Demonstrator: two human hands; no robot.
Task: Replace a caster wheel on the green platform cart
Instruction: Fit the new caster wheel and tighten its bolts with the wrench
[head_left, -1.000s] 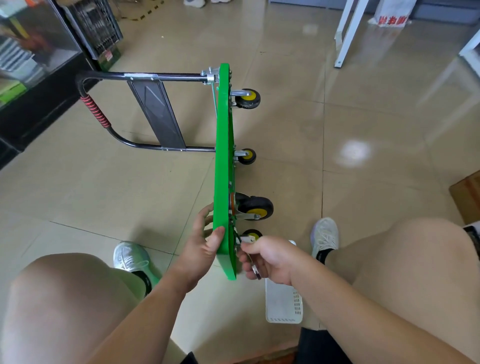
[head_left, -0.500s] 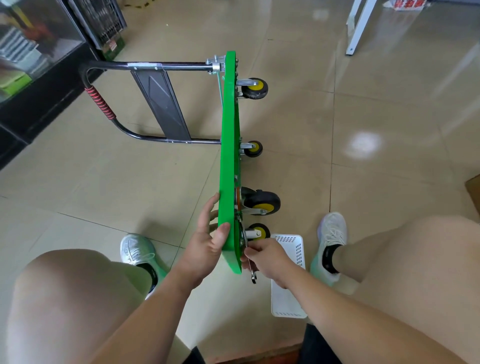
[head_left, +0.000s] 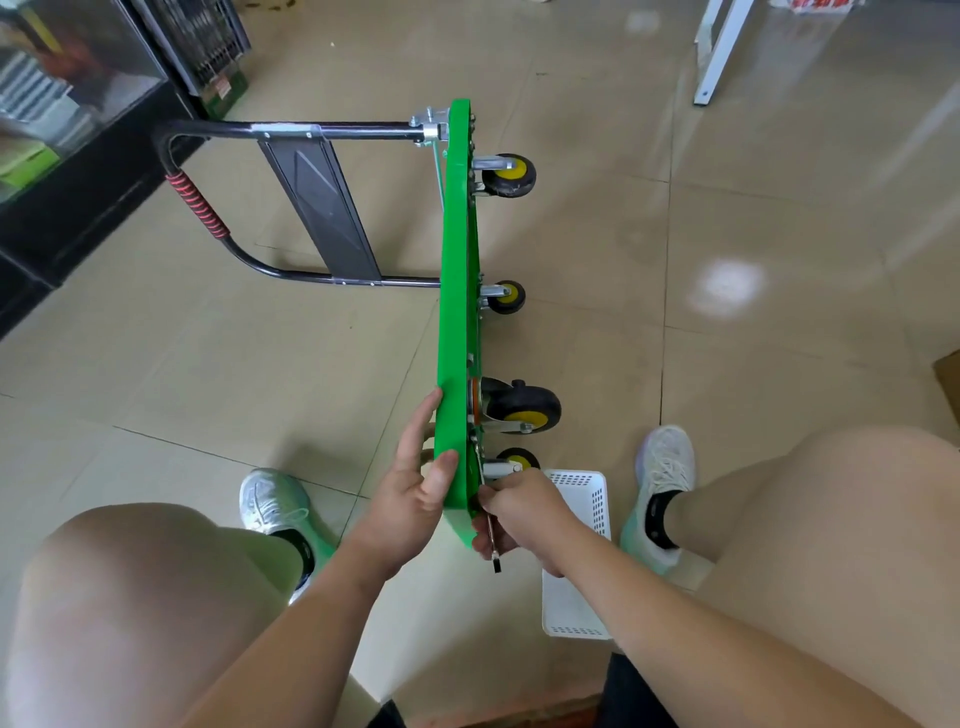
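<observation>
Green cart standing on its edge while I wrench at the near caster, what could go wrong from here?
1. The green cart stands on its edge, steadied by your left hand; a hard pull could tip it over toward your legs.
2. The wrench in your right hand could slip and bang your knuckles on the deck.
3. Loosened hardware may miss the white basket and roll away.

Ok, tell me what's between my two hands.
Only the cart's green deck, standing on edge: the left hand grips it from one side, the right hand holds a wrench at its wheel side. Head view.
</observation>
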